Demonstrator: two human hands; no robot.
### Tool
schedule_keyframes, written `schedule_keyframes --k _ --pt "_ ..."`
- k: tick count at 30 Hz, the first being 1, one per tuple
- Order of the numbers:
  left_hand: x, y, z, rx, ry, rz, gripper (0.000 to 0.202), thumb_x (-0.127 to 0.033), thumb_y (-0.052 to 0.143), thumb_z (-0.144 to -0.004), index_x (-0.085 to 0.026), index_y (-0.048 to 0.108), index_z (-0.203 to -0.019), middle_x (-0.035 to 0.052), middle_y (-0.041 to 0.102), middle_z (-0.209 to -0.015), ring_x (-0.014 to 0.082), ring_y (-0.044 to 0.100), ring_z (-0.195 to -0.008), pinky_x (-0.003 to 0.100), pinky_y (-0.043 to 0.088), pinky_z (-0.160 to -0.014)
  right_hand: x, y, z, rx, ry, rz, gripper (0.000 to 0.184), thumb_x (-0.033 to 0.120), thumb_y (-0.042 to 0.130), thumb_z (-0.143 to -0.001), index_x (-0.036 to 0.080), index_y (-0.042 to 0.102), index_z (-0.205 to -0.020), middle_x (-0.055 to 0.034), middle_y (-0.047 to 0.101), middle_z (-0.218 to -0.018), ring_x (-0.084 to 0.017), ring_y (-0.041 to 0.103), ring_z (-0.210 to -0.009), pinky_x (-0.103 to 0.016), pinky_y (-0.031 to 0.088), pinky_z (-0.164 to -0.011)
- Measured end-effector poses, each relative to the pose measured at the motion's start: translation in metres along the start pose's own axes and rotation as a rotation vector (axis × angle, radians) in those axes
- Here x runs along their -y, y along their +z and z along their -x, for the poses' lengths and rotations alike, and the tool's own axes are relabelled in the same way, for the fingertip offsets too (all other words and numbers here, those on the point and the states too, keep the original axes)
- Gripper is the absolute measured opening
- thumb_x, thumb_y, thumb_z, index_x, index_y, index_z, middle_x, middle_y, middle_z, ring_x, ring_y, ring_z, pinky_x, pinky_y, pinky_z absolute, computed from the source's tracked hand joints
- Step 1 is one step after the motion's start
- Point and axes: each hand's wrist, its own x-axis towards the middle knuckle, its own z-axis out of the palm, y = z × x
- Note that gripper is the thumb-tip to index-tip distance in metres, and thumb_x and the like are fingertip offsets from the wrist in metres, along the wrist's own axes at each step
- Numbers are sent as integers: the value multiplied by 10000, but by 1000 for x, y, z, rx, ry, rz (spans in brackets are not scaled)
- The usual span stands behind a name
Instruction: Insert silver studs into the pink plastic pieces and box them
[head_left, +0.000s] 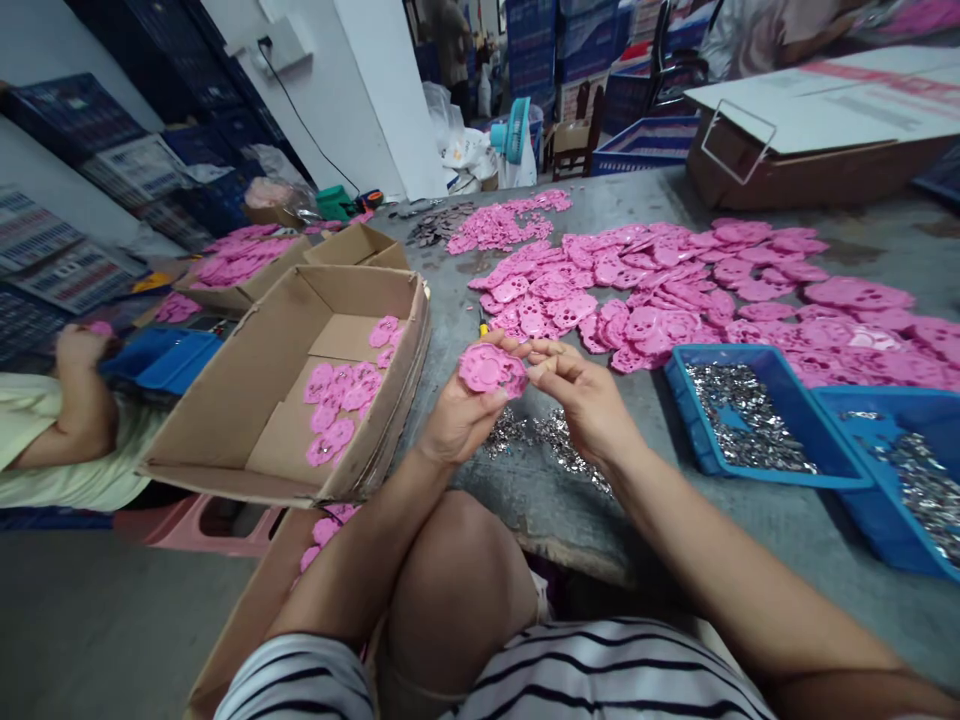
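My left hand [452, 422] holds a pink moulded plastic piece [482, 368] above the table's near edge, with its fingers behind it and the thumb along its lower side. Thumb and fingers of my right hand [589, 400] are pinched at the piece's right edge; whatever is between those fingertips is hidden. Under my hands, small shiny metal parts [571, 445] lie loose on the grey table [540, 510]. Just beyond, many similar pink pieces [652, 290] are heaped. To the left, an open cardboard box [247, 400] contains several pink pieces [330, 440].
Two blue trays [844, 470] of metal parts stand at the right. A large carton [810, 170] sits at the back right. Smaller pink parts [502, 228] are piled farther back. At the far left, another person's hand [81, 350] is beside a blue bin [161, 360].
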Motion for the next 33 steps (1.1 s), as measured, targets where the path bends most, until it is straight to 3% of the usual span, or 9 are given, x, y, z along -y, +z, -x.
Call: schedule_keyframes --k 6,11,21,28,33 --pt "3 -2 1 96 183 -122 503 -199 851 -607 -277 554 -1006 4 658 -1121 206 600 -1147 396 434 -1044 3 11 13 12 -49 13 280 397 735 -725 214 598 -565 -54 659 -1135 -250 523 -1193 -459 337 -1063" --pt "3 -2 1 117 239 -197 519 -250 864 -611 -269 529 -1007 14 662 -1113 211 607 -1144 402 446 -1027 2 11 14 -6 -63 37 263 405 737 -722 218 613 -584 -52 654 -1133 -257 509 -1209 -465 330 -1061" --pt "5 -4 -1 226 311 -194 468 -151 810 -682 -274 555 -1055 1 657 -1145 181 596 -1172 382 429 -1052 -1 13 13 -27 -69 40 248 379 740 -713 222 607 -576 -42 636 -1011 -256 510 -1173 -463 333 -1051" --pt "7 -6 -2 214 314 -242 477 -168 813 -677 -270 537 -1052 6 650 -1158 187 596 -1167 396 419 -1056 -5 13 13 -47 -128 105 200 350 709 -741 219 611 -626 -47 609 -1011 -241 531 -1120 -444 364 -1025" --pt "9 -5 0 121 268 -260 464 -190 810 -673 -264 542 -1045 16 644 -1135 183 600 -1131 370 432 -1030 -5 15 15 -93 -251 280 148 312 650 -785 240 577 -678 -63 632 -1071 -238 548 -1086 -441 416 -968"
